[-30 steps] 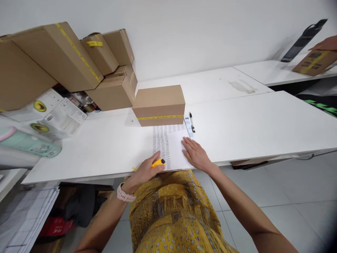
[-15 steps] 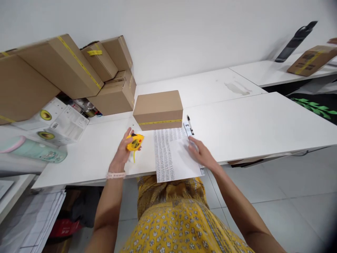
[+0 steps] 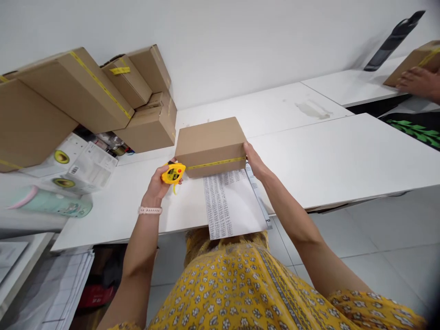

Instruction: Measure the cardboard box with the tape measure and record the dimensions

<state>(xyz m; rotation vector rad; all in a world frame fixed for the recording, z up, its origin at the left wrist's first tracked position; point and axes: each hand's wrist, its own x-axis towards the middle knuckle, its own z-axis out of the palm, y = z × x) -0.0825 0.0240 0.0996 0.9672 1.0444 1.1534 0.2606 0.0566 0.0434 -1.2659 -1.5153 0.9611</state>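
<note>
My left hand is closed round a yellow tape measure, with a short bit of its yellow blade hanging out below. It is at the left front corner of a brown cardboard box sealed with yellow tape. My right hand grips the box's right side, its fingers partly hidden behind the edge. In front of the box lies a sheet of white labels with rows of small print, partly filled on the left and top. A ruler-like strip with blue-grey marking shows along the sheet's right edge.
Several taped cartons are stacked at the left by the wall. White avocado-print boxes and a mint bottle stand nearer. At the far right are a dark bottle and another person's hand on a carton.
My right hand has moved from the label sheet up to the box's right side. My left hand has moved up to the box with the tape measure. The box has shifted slightly towards me.
</note>
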